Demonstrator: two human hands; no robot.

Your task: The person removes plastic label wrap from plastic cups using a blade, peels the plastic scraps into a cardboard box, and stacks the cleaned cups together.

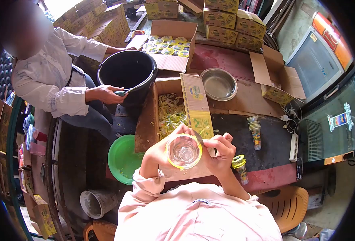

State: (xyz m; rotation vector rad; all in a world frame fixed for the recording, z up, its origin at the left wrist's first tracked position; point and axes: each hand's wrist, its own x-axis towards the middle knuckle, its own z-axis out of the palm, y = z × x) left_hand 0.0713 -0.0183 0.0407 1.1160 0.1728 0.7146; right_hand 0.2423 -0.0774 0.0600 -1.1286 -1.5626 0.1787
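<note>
The left hand has its fingers closed round the side of a clear cup, which is the thing being worked on and sits between the two hands, its yellow-edged round end turned up toward the head. The right hand has its thumb and fingers pinched together on a dark blade, which lies close by the far right of that edge; whether it touches the cup cannot be told. Just beyond the left fingers, an open box holds a heap of pale and yellow scraps, and its printed flap stands up beyond the blade. Left of the left fingers is a green basin. Near the right fingers, on their right, lie yellow-rimmed cups, and farther out to the right is a nested stack of printed cups. Well beyond the right fingers sits a metal bowl. Beyond and left of the left fingers, another person has both hands at a black bucket, near a carton of lidded cups
</note>
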